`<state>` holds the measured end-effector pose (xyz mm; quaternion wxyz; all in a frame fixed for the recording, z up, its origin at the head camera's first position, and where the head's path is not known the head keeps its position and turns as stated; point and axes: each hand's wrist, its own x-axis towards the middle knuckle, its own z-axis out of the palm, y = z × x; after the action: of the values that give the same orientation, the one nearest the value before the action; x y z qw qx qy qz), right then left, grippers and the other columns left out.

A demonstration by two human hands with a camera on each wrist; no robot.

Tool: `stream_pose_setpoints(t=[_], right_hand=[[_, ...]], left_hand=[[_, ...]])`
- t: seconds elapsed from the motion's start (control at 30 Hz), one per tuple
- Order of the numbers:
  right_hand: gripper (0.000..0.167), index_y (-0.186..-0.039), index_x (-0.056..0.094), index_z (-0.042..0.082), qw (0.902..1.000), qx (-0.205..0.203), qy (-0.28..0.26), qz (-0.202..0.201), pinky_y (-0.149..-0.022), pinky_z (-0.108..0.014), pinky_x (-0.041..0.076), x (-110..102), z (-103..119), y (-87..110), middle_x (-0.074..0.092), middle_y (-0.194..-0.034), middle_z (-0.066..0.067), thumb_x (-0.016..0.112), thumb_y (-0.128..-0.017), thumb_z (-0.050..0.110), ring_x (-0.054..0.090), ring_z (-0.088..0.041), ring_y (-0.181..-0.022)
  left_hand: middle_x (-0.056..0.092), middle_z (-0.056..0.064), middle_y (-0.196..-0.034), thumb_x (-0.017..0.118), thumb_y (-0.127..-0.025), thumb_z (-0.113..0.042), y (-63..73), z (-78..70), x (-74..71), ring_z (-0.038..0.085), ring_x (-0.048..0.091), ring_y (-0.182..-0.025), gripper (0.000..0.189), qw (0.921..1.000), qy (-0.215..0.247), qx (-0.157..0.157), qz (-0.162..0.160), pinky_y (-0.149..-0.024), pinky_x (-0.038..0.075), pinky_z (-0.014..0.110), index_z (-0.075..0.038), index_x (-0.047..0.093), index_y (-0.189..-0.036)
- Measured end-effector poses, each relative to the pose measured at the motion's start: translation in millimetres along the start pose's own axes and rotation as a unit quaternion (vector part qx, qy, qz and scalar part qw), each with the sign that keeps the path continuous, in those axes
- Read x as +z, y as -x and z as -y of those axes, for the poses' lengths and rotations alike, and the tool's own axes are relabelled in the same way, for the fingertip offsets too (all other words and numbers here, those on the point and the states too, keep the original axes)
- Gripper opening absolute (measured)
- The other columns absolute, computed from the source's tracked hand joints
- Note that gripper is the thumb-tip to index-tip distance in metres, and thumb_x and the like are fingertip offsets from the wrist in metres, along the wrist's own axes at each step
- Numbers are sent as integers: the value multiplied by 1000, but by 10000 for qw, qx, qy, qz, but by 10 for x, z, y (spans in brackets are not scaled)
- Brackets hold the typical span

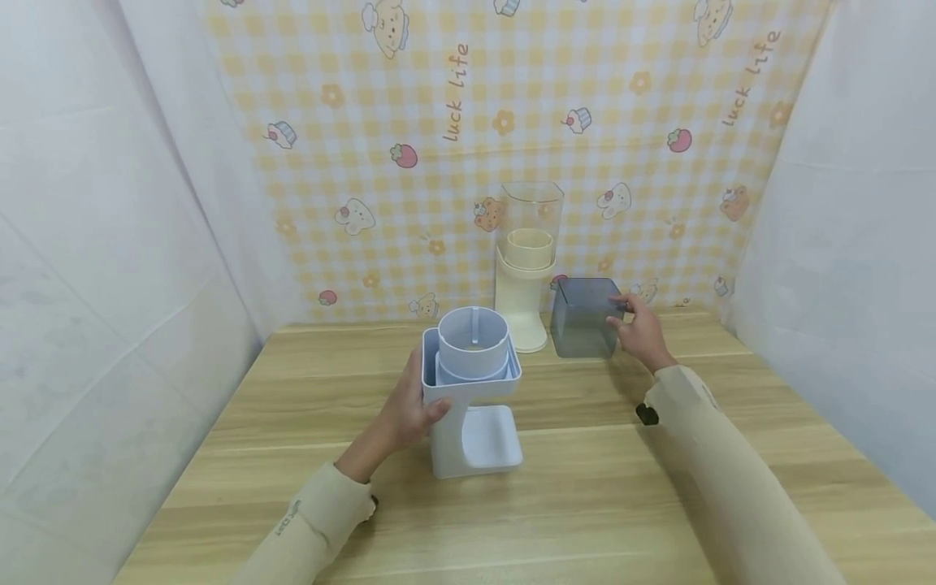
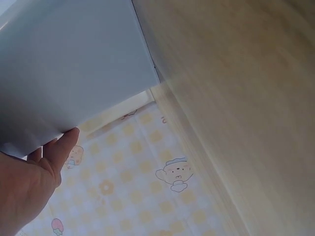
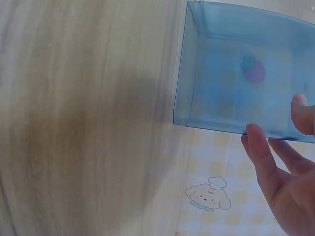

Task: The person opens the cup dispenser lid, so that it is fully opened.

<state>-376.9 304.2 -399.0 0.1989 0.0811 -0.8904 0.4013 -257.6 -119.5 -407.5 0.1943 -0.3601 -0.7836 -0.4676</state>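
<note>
In the head view, a pale blue dispenser stand (image 1: 449,435) is upright near the middle of the table, with a round open collar (image 1: 474,345) in its square top and a shallow tray at its foot. My left hand (image 1: 407,406) grips its left side below the rim, the thumb in front. In the left wrist view the stand's smooth wall (image 2: 83,59) hides some fingers. Farther back on the right is a see-through blue-grey square container (image 1: 585,321). My right hand (image 1: 642,331) holds it at its right edge, thumb on the near face, fingertips (image 3: 253,132) along the edge.
Behind the stand, a cream dispenser (image 1: 521,305) with a clear upper container (image 1: 534,203) stands by the back wall, just left of the blue-grey container. A yellow checked cloth (image 1: 351,268) covers the back; white sheets (image 1: 841,244) hang at both sides of the wooden table (image 1: 585,512).
</note>
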Motion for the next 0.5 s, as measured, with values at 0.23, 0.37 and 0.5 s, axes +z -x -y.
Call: stream_pose_setpoints(t=[0.23,0.37,0.5], right_hand=[[40,-133,54,2,9996,-93,283,12,-46,-27,44,-34,-39,-51,51,-138,-28,65,-95,6,58,-49,-108],[41,-135,52,3,9995,-30,250,167,-42,-30,43,-47,-28,-80,50,-140,-29,64,-96,7,64,-43,-80],[42,-136,51,3,9994,50,229,250,-42,-29,45,-48,-16,-99,48,-141,-30,64,-96,8,62,-43,-68]], left_hand=[[47,22,-126,41,-84,-83,-4,12,8,32,52,-110,110,9999,-102,105,-4,-93,47,53,5,18,-148],[47,22,-127,41,-84,-83,3,9,0,32,52,-110,110,9999,-122,81,-29,-92,47,54,4,18,-148],[47,21,-127,41,-84,-83,8,17,-7,31,52,-110,109,9999,-100,66,-11,-91,48,53,3,19,-148]])
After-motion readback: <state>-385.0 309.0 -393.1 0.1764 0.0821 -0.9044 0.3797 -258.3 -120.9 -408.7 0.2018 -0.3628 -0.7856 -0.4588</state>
